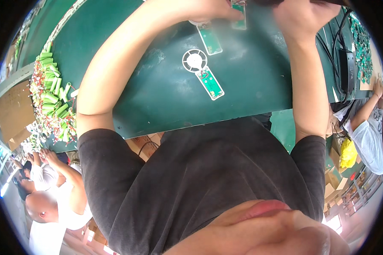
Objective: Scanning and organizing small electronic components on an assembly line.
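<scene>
My left hand [215, 9] reaches to the top edge of the view, with its thumb over a green circuit board [239, 22] in a clear frame. The rest of its fingers are cut off or blurred. Opposite it, my right hand [300, 19] is curled, and a dark object [327, 7] shows at its fingers, too cropped to name. Between my forearms lies another green circuit board [210, 84], joined to a round white speaker-like part [194, 60]. A similar board [210, 39] lies just beyond it, its round part mostly behind my left forearm.
Green cylindrical cells [53, 91] with red wires are heaped left of my arm on the green table [166, 102]. A black power adapter [347, 72] with cables lies to the right, near many small green boards [361, 51]. Other people sit at both sides.
</scene>
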{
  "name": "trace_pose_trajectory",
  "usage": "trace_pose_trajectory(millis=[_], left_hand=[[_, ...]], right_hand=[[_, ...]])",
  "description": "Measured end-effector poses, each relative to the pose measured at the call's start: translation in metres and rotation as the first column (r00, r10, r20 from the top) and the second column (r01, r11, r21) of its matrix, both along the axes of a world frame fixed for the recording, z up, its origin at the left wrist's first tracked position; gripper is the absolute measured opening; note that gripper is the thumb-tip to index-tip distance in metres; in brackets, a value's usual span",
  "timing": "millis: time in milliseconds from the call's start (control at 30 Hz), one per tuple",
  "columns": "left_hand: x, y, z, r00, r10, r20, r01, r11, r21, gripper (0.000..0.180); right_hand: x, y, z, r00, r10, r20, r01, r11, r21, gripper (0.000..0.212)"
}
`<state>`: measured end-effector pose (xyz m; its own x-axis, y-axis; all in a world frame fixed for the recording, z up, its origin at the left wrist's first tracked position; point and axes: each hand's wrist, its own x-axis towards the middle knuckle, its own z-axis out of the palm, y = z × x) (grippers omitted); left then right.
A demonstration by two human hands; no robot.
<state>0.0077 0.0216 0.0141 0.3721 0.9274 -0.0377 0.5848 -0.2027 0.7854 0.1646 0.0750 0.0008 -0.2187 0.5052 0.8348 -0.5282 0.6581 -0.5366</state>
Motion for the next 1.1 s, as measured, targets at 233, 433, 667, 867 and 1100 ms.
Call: trace_pose_trajectory(millis=[233, 433, 667, 867, 1100], left_hand=[[0.003, 0.001, 0.004, 0.999, -0.015, -0.052, 0.024, 0.986, 0.168, 0.044], [0.001, -0.007, 0.000, 0.996, -0.024, -0.083, 0.047, 0.956, 0.288, 0.045], [-0.003, -0.001, -0.010, 0.995, -0.032, -0.092, 0.061, 0.937, 0.343, 0.043], [-0.003, 0.005, -0.011, 0.996, -0.058, -0.070, 0.073, 0.966, 0.247, 0.039], [0.000, 0.002, -0.007, 0.999, -0.023, -0.022, 0.028, 0.969, 0.245, 0.036]], right_hand=[[0.001, 0.000, 0.001, 1.000, 0.005, 0.005, -0.005, 0.999, 0.039, 0.051], [0.000, -0.006, 0.005, 0.999, -0.021, 0.044, 0.022, 0.999, -0.023, 0.050], [-0.002, 0.001, -0.005, 0.998, 0.027, 0.057, -0.029, 0.999, 0.029, 0.050], [-0.001, -0.004, -0.003, 0.998, 0.019, 0.054, -0.017, 1.000, -0.021, 0.051], [0.005, -0.008, -0.011, 0.991, 0.013, 0.130, 0.005, 0.991, -0.137, 0.053]])
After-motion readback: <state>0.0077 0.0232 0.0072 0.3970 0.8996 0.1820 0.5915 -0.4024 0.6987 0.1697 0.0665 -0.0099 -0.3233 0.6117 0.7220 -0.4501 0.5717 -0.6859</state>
